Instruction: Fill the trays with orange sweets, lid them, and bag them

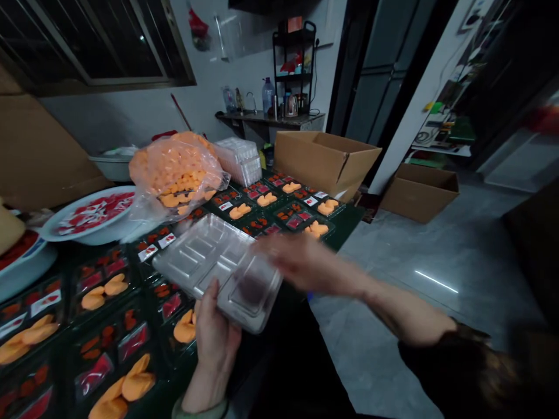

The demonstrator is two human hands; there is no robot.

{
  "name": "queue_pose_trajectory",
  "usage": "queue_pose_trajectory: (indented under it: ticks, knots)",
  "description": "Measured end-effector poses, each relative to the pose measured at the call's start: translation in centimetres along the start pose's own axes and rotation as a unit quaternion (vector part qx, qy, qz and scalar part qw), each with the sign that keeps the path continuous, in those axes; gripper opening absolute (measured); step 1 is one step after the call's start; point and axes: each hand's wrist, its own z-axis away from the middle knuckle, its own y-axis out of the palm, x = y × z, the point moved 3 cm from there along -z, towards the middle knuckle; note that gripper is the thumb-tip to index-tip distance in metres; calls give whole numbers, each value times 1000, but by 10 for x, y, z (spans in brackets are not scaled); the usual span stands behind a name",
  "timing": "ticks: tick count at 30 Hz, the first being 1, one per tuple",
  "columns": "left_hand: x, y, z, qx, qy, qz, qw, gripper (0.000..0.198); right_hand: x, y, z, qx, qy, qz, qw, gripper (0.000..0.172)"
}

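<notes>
My left hand (216, 343) grips the near edge of a clear plastic blister tray (196, 259), which looks like several stacked or joined trays with moulded compartments. A dark shape (251, 288) shows through its near corner. My right hand (301, 265) is blurred by motion and sits over that corner, so I cannot tell whether it touches the plastic. Below and around my hands lie black trays (116, 349) packed with orange pieces, red packets and small white cards.
A plastic bag of orange pieces (174, 169) rests on the trays, beside a white basin of red items (91, 212). Clear trays (239, 160) are stacked behind. Open cardboard boxes (325, 163) (419, 192) stand at the table's far end and on the grey floor (393, 302) to the right.
</notes>
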Motion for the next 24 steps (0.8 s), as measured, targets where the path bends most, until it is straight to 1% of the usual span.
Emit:
queue_pose_trajectory:
  ticks: [1,2,3,4,6,7,8,9,11,14,18,21,24]
  knots:
    - [-2,3,-3,-22,0,2,1000,13,-27,-23,2,-66,75,-42,994,23]
    - [-4,4,-5,-40,0,4,999,17,-59,-43,6,-95,155,-88,979,27]
    - [-7,5,-8,-53,4,2,999,18,-92,-60,11,-105,219,-138,960,33]
    - [-10,3,-10,-66,7,-2,998,17,-128,-75,17,-115,279,-188,934,37]
    - [-15,-3,-12,-92,8,-10,996,13,-197,-97,32,-181,370,-259,874,44]
    - [-17,-8,-13,-104,4,-15,994,11,-228,-103,41,-208,404,-275,847,47]
    - [-18,-13,-13,-116,-3,-21,993,10,-256,-106,49,-227,431,-275,829,48]
    - [-19,-17,-13,-129,-13,-27,991,8,-280,-106,56,-225,461,-258,818,47]
    - [-20,-26,-13,-154,-27,-42,987,7,-315,-100,68,-207,505,-207,812,42]
    - [-21,-35,-12,-189,-40,-59,979,5,-346,-83,75,-175,535,-151,812,36]
    - [-16,-38,-10,-226,-71,-61,970,6,-368,-67,75,-137,556,-68,817,34]
    - [-8,-36,-13,-217,-90,-63,970,7,-378,-62,75,-98,561,20,822,37]
    - [-2,-36,-18,-199,-88,-76,973,10,-378,-60,73,-64,559,108,820,42]
